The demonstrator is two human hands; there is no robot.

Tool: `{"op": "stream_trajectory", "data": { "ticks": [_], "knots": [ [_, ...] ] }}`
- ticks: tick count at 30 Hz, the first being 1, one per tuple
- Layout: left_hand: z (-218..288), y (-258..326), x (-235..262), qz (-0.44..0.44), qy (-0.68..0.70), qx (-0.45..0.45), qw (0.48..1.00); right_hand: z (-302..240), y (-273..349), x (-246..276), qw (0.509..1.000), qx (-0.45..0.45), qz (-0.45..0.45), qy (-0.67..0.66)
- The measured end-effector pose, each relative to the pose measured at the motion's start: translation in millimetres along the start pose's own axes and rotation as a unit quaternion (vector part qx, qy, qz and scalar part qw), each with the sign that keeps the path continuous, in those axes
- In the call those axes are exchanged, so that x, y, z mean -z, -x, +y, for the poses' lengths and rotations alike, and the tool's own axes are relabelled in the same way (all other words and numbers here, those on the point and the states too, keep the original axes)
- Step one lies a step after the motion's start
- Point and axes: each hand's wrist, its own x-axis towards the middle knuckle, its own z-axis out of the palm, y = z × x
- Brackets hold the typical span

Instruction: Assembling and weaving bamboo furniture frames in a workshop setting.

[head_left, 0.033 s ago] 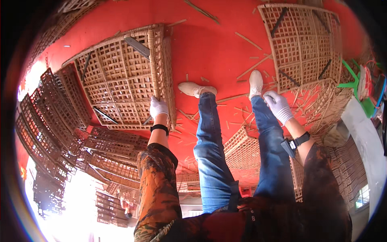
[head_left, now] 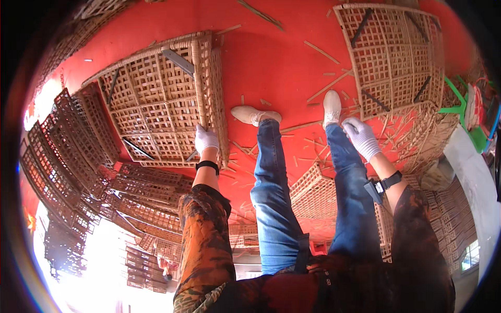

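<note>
Our left hand (head_left: pixel 206 139) in a white glove is closed on the edge of a big woven basket (head_left: pixel 156 99) lying on the red floor (head_left: pixel 271 57). Our right hand (head_left: pixel 361 136) rests half open near our knee, holding nothing.

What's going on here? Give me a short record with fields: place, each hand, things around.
Place: red floor strewn with bamboo splints
Left hand: white-gloved, grip on the rim of a woven bamboo basket
Right hand: white-gloved, empty, fingers spread over the right knee
Legs: blue jeans, white shoes
Nearby: second woven basket upper right, stacked lattice panels at left, green stool at right
</note>
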Motion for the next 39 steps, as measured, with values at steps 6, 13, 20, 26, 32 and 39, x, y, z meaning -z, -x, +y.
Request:
{"op": "stream_trajectory", "data": {
  "ticks": [6, 13, 20, 26, 32, 39],
  "knots": [
    [-7.1, -6.4, 2.9, 0.032, -0.043, 0.003, 0.999, 26.2, -5.9, 28.4, 0.999, 0.018, 0.019, -0.042],
    [30.5, 11.9, 17.1, 0.027, -0.066, 0.025, 0.997, 53.4, -10.4, 40.1, 0.999, -0.009, 0.021, -0.030],
    [15.0, -16.4, 9.1, 0.002, -0.119, 0.045, 0.992, 67.3, -12.9, 36.8, 1.000, 0.001, 0.021, -0.016],
    [-20.7, -33.2, 19.9, 0.011, 0.049, -0.042, 0.998, 98.5, -44.5, 36.4, 0.989, 0.045, 0.112, 0.091],
    [9.8, 41.3, 10.2, 0.176, 0.039, 0.006, 0.984, 148.4, -138.9, 36.6, 0.955, -0.135, 0.114, 0.237],
    [-4.0, 70.7, -52.4, 0.025, 0.180, -0.129, 0.975, 188.5, -254.6, 4.4, 0.907, -0.139, 0.192, 0.348]
  ]
}}
